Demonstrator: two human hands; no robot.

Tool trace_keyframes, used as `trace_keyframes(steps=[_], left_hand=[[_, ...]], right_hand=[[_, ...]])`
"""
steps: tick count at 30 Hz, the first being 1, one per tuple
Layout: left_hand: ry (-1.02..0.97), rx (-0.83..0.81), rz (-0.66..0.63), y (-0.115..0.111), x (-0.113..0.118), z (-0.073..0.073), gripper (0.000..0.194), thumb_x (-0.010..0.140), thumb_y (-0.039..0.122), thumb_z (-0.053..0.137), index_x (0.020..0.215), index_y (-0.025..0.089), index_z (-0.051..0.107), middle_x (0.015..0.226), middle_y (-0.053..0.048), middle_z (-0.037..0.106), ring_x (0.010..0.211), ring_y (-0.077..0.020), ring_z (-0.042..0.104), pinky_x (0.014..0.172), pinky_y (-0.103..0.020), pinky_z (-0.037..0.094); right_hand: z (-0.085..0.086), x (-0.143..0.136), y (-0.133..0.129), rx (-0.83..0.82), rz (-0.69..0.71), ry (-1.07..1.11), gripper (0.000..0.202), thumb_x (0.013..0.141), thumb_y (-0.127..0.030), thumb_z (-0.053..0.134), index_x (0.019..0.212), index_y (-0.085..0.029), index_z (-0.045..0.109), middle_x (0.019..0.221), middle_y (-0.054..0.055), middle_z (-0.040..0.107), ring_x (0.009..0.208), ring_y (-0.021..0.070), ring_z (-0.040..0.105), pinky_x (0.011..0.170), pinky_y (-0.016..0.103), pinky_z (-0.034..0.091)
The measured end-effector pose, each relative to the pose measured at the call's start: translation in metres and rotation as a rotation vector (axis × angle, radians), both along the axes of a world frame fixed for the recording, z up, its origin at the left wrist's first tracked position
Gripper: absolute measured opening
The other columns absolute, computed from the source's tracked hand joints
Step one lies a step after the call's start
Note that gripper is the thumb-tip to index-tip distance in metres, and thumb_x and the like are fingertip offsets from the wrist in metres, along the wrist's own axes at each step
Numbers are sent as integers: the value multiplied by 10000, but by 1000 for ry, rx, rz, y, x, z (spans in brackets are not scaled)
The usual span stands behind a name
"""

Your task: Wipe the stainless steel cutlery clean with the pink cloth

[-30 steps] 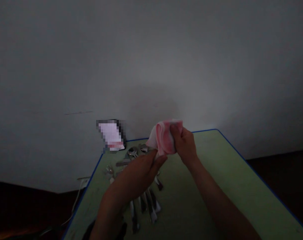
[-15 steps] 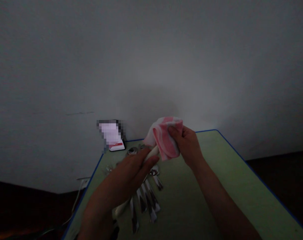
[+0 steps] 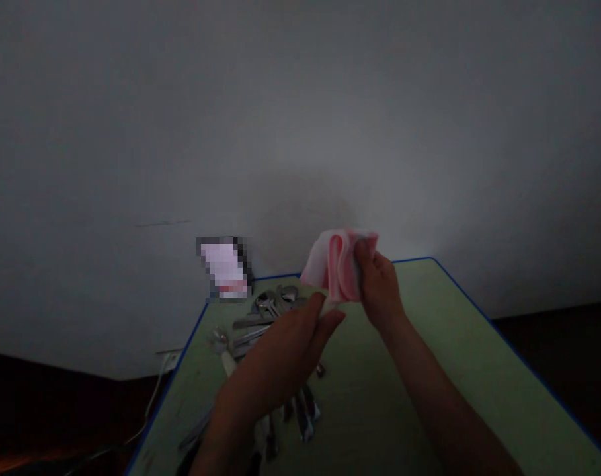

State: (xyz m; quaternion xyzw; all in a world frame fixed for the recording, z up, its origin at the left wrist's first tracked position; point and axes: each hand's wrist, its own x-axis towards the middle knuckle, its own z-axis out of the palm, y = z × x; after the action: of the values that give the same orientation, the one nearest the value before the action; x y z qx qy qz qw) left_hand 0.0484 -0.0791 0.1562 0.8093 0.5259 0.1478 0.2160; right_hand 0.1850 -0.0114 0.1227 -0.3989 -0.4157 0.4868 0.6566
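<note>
My left hand (image 3: 295,344) is closed around a utensil with a pale handle (image 3: 330,307). The utensil's far end is hidden inside a pink and white cloth (image 3: 340,268). Folded over that end, the cloth is pinched by my right hand (image 3: 382,284), thumb on top. Both hands are above the table, close together. Beneath my left arm lie several metal spoons (image 3: 287,293) and other cutlery handles (image 3: 306,413), partly covered by the arm. A spoon with a pale handle (image 3: 221,338) rests left of my wrist.
A phone (image 3: 228,268), its screen blurred out, leans against the wall (image 3: 300,119) at the table's back left corner. The light green table (image 3: 443,370) has a blue edge. A white cable (image 3: 154,403) hangs from a socket at left.
Both hands have shifted right, the left one more, with the utensil and the cloth. The cloth is now bunched in an upright fold. More of the spoons at left show.
</note>
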Motion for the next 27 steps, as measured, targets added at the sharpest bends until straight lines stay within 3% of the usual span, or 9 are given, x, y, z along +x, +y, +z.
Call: trace_keyframes(steps=[3,8,12,16,24,27], left_hand=[[-36,39,53,-7,2,5,375,934,466,224,981,199,483,830,-57,654,738,-197,621,650,-310,438],[-51,56,48,-2,12,-2,382,953,405,184,1060,166,463,853,-80,662,728,-201,632,633,-308,450],[117,48,-65,5,12,-9,496,956,382,106,938,155,546,792,-98,665,707,-231,636,623,-344,443],[86,36,-74,6,9,-11,497,958,399,136,866,163,565,790,-81,668,731,-210,639,656,-329,444],[-13,22,-59,1,9,-12,419,947,437,226,903,173,549,804,-59,663,735,-184,623,665,-303,439],[-23,20,-39,2,10,-12,412,947,434,223,931,174,542,779,-47,657,713,-177,613,668,-294,438]], right_hand=[[3,-4,-8,41,-85,0,423,769,-579,477,652,-176,522,524,-44,448,458,73,326,429,213,252],[3,-22,-19,4,32,160,399,788,-559,458,700,-181,551,570,-23,499,485,86,390,457,218,333],[3,-21,-14,-71,67,93,387,768,-553,493,771,-176,580,653,7,575,547,108,478,501,228,381],[3,-16,-10,-18,83,63,358,764,-540,510,839,-197,579,742,13,614,613,117,522,560,232,405],[3,-11,-11,-116,-9,-45,504,757,-642,430,557,-182,471,467,-33,437,430,87,352,414,236,264],[5,-9,-11,-149,14,-77,504,762,-628,434,542,-179,495,451,-34,441,432,89,369,431,236,291]])
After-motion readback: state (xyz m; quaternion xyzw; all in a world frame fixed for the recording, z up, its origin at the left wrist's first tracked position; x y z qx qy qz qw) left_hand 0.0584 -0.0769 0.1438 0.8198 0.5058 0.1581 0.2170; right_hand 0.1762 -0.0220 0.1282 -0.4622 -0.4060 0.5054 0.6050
